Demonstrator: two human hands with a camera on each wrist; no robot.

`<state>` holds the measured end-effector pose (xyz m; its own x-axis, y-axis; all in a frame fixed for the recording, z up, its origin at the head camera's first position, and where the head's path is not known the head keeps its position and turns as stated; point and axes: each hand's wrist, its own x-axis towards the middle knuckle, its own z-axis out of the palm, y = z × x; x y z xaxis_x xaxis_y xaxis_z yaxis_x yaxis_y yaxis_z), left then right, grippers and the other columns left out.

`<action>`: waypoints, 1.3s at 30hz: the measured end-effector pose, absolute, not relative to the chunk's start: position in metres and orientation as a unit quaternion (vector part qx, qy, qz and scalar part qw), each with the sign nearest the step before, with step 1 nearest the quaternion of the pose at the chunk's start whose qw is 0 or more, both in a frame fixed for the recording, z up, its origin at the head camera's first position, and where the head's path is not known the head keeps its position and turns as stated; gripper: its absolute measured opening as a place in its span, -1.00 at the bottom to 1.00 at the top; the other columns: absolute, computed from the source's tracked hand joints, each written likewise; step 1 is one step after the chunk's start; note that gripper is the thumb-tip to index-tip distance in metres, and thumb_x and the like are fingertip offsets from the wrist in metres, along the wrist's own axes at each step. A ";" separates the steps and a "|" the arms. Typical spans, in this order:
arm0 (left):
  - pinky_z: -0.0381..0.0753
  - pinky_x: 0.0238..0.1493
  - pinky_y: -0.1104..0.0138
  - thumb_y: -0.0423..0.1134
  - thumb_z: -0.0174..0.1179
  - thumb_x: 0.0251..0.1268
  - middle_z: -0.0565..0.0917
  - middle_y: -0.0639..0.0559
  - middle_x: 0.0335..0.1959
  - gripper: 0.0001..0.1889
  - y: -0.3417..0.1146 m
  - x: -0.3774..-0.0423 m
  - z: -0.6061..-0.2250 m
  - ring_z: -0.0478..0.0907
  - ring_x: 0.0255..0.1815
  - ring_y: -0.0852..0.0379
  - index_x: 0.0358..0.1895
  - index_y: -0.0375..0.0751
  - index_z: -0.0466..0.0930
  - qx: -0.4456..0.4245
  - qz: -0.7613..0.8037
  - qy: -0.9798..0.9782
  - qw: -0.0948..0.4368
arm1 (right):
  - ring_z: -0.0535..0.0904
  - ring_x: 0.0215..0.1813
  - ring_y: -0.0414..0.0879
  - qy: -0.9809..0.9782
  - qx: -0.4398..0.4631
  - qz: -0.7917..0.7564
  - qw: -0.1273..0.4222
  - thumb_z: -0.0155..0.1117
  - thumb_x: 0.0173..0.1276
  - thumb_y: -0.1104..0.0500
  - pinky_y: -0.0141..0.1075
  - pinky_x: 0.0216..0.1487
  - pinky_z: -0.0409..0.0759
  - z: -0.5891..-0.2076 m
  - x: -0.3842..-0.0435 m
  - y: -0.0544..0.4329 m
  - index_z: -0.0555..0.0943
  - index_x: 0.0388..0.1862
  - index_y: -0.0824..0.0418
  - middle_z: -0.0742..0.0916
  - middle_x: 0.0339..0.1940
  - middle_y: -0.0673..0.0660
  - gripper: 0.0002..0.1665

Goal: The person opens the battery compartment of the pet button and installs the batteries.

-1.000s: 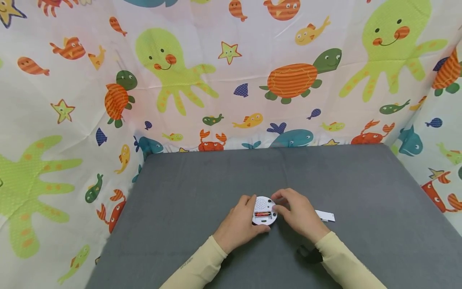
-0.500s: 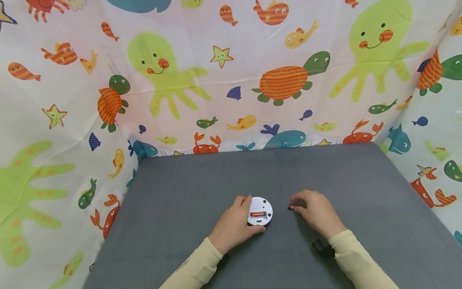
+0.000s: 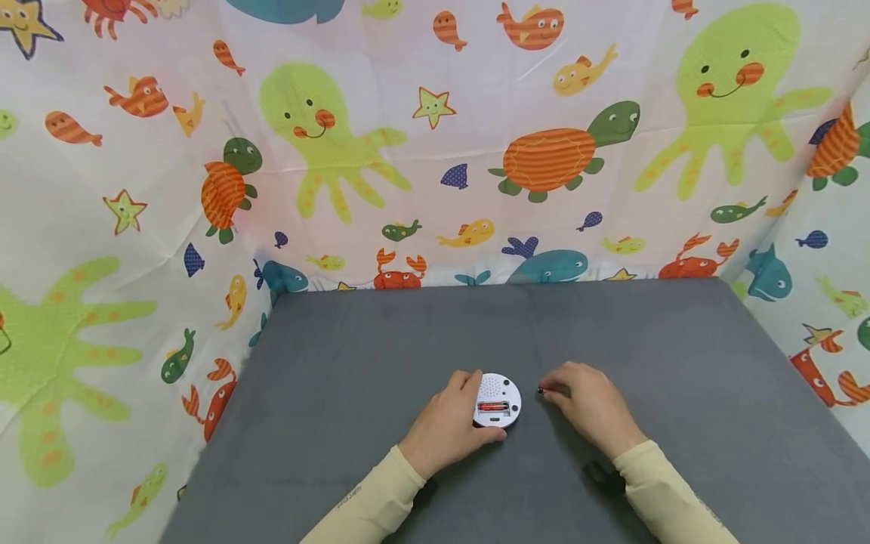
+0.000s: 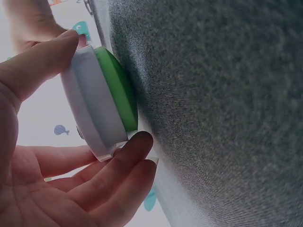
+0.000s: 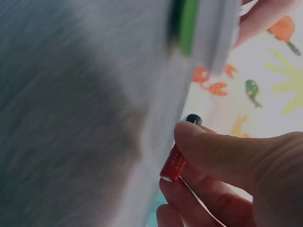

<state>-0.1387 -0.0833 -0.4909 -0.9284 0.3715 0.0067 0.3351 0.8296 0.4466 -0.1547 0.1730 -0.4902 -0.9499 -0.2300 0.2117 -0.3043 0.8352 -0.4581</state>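
My left hand [image 3: 445,419] grips a round white device [image 3: 510,389] by its left edge, thumb at the near side and fingers at the far side. Its back faces up, showing a dotted speaker grille and an uncovered battery compartment with a red battery [image 3: 493,406] in it. In the left wrist view the device's white body [image 4: 97,101] has a green underside [image 4: 118,90] close to the grey surface. My right hand [image 3: 594,400], just right of the device and apart from it, pinches a red and black battery [image 5: 174,163] between thumb and fingers.
A grey cloth-covered table [image 3: 381,340] spreads beneath both hands. Behind it and along the sides hangs a white curtain [image 3: 469,68] printed with sea animals. A black strap [image 3: 603,477] shows at the right wrist.
My right hand has drawn away from the device to the right, then come slightly back, with a battery in its fingers. The white flat cover near it has gone from view. The left hand still holds the device.
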 end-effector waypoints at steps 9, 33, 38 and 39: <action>0.75 0.03 0.21 0.21 0.59 0.21 0.56 -0.14 0.37 0.05 -0.083 -0.139 -0.489 0.72 0.01 0.07 0.63 -0.29 0.34 0.194 0.220 0.955 0.037 | 0.71 -0.09 -0.10 -0.938 0.201 0.261 0.107 0.65 0.27 0.26 -0.03 0.00 0.73 -0.471 -0.146 0.137 0.89 -0.13 0.05 0.81 -0.22 -0.08 -0.79; 0.77 0.01 0.14 0.17 0.56 0.27 0.60 -0.18 0.32 -0.01 -0.089 -0.136 -0.492 0.75 -0.01 -0.02 0.60 -0.33 0.37 0.224 0.211 0.952 -0.005 | 0.55 -0.18 -0.24 -0.908 0.296 0.280 0.100 0.61 0.28 0.29 -0.32 -0.13 0.62 -0.488 -0.134 0.100 0.87 -0.20 0.04 0.72 -0.27 -0.12 -0.82; 0.77 -0.04 0.15 0.19 0.55 0.26 0.61 -0.18 0.29 -0.02 -0.089 -0.136 -0.495 0.75 -0.05 0.00 0.59 -0.33 0.38 0.229 0.208 0.951 -0.013 | 0.54 -0.18 -0.26 -0.910 0.288 0.285 0.082 0.63 0.29 0.24 -0.33 -0.13 0.61 -0.489 -0.134 0.100 0.87 -0.18 0.04 0.70 -0.28 -0.13 -0.84; 0.77 -0.04 0.15 0.19 0.55 0.25 0.61 -0.18 0.29 -0.02 -0.089 -0.137 -0.496 0.75 -0.05 0.00 0.59 -0.33 0.38 0.230 0.209 0.950 -0.013 | 0.54 -0.18 -0.26 -0.911 0.287 0.286 0.082 0.63 0.29 0.24 -0.33 -0.13 0.60 -0.489 -0.134 0.100 0.87 -0.18 0.04 0.69 -0.28 -0.13 -0.85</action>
